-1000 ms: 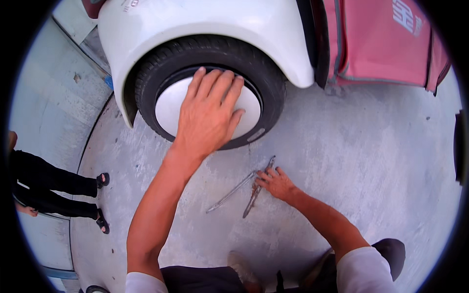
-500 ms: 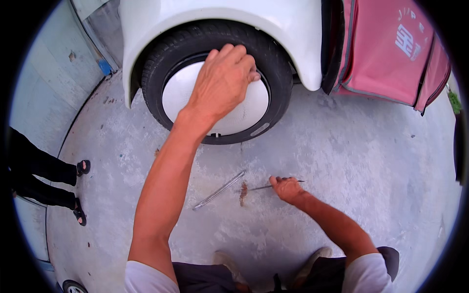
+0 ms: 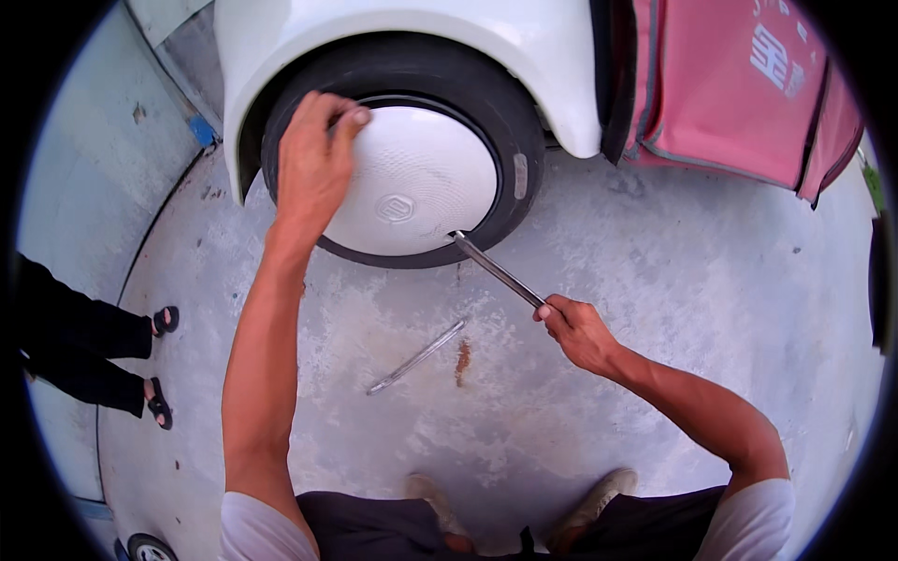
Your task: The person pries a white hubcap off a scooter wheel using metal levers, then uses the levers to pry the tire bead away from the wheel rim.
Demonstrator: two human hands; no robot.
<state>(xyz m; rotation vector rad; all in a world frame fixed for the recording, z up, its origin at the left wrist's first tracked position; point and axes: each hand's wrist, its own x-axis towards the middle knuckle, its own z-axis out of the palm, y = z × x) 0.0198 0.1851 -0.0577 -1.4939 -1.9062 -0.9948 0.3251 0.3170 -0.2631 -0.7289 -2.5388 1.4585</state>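
A white disc-shaped wheel cover (image 3: pixel 412 173) sits inside a black tire (image 3: pixel 510 117) under a white fender (image 3: pixel 393 17). My left hand (image 3: pixel 316 154) is closed at the tire's upper left, its bent fingers on the sidewall and thumb beside the cover's edge. In my right hand (image 3: pixel 575 329) is a metal tire lever (image 3: pixel 500 273), slanting up to the left. The lever's far tip meets the lower right edge of the cover, at a small dark notch. A second tire lever (image 3: pixel 416 357) lies on the concrete below the wheel.
At the right of the wheel hangs a pink bag (image 3: pixel 720 93) with grey edging. A person in black trousers (image 3: pixel 84 332) and sandals stands at the left by a pale wall (image 3: pixel 103 159). A rusty stain (image 3: pixel 462 363) marks the concrete floor (image 3: pixel 655 280).
The tire and cover have turned counterclockwise, with my left hand moving from the top right to the upper left. My right hand has brought its lever up from the floor to the cover's edge.
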